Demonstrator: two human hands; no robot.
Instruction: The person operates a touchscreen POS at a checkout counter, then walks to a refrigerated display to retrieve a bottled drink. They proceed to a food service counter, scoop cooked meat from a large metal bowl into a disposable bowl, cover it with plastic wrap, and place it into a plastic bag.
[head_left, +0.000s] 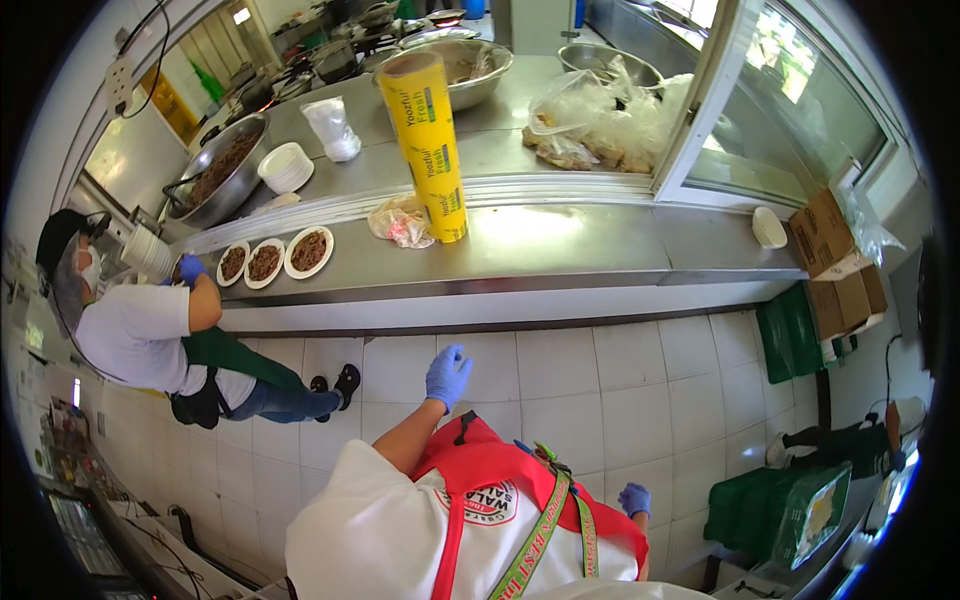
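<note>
My left hand (448, 377), in a blue-purple glove, hangs over the floor in front of the counter (555, 238). Its fingers are loosely bent, the thumb stands apart, and nothing shows in it. Lower down at my right side is my right hand (635, 499), gloved alike; its fingers look curled, and the palm is hidden. On the steel counter ahead stands a tall yellow roll of cling film (424, 146). A crumpled plastic bag (402, 222) lies at its foot. Farther left, three white oval plates (264, 263) hold dark chopped meat.
A co-worker (139, 322) handles food at the counter's left end, beside a large bowl of meat (225, 169). Filled plastic bags (600, 124) lie beyond the window track. Cardboard boxes (825, 232) and green crates (776, 525) stand right; another person (840, 450) is at far right.
</note>
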